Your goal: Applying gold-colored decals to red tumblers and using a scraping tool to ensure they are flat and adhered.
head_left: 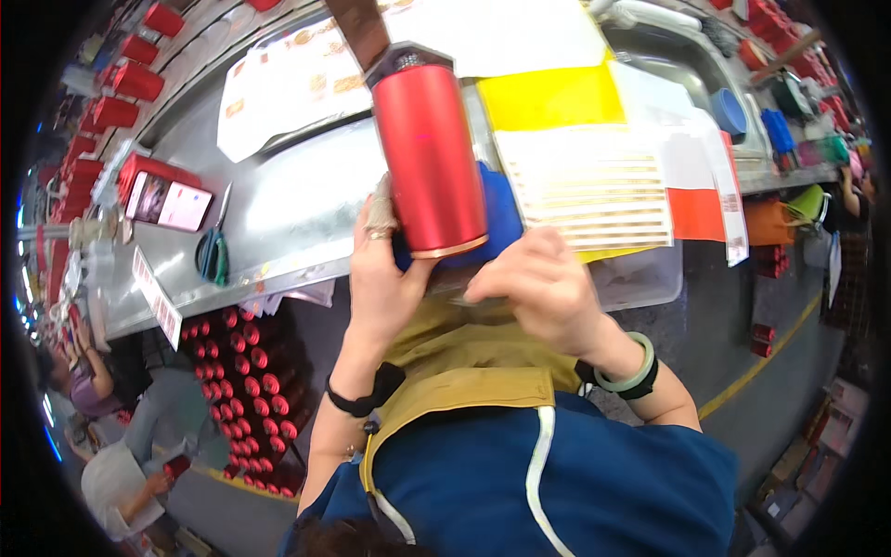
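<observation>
A shiny red metal tumbler (430, 153) with a copper-coloured rim lies lengthwise in front of me, its far end against a dark angular holder (408, 56). My left hand (382, 278) is closed around its near left side, the thumb by the rim; pale covers wrap some of the fingers. To the right of the rim, my right hand (538, 286) is bent into a pinch, apart from the tumbler. Whatever its fingertips hold is too small and blurred to name. Beside that hand lies a white sheet with gold stripes (594, 190). Blue material (501, 204) shows behind the tumbler.
Green-handled scissors (213, 255) and a phone (169, 201) lie on the metal table (306, 200) at left. Yellow, white and red sheets cover its right side. Below stands a rack of red tumblers (246, 390). A person (121, 483) is at the lower left.
</observation>
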`<action>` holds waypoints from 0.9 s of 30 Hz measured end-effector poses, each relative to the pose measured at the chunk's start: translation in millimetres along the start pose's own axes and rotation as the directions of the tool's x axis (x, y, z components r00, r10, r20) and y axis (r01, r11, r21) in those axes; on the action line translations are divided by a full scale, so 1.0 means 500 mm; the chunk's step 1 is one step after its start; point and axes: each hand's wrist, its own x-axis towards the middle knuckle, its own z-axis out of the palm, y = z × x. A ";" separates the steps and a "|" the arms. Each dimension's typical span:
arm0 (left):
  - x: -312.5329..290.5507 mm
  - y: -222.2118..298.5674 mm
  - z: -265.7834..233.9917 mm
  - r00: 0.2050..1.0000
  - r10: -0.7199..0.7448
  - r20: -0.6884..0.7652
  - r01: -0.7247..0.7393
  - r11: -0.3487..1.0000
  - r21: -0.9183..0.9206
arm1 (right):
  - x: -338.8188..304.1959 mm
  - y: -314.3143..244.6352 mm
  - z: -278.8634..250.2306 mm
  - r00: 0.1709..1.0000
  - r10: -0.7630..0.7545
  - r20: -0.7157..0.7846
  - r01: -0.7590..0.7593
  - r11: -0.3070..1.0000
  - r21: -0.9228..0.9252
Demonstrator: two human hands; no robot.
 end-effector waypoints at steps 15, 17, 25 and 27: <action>0.025 0.062 -0.014 0.974 0.205 -0.094 -0.195 0.975 0.106 | -0.012 0.022 -0.123 0.922 0.360 -0.144 -0.362 0.932 0.017; 0.022 0.064 -0.016 0.982 0.169 -0.080 -0.164 0.984 0.062 | -0.018 0.042 -0.143 0.906 0.399 -0.144 -0.406 0.914 -0.020; 0.045 0.095 -0.021 0.936 0.349 -0.032 -0.330 0.908 0.258 | 0.056 0.107 -0.199 0.912 0.397 -0.097 -0.409 0.893 -0.189; 0.058 0.100 -0.020 0.947 0.305 -0.097 -0.274 0.930 0.244 | 0.093 0.134 -0.203 0.930 0.365 -0.048 -0.365 0.900 -0.238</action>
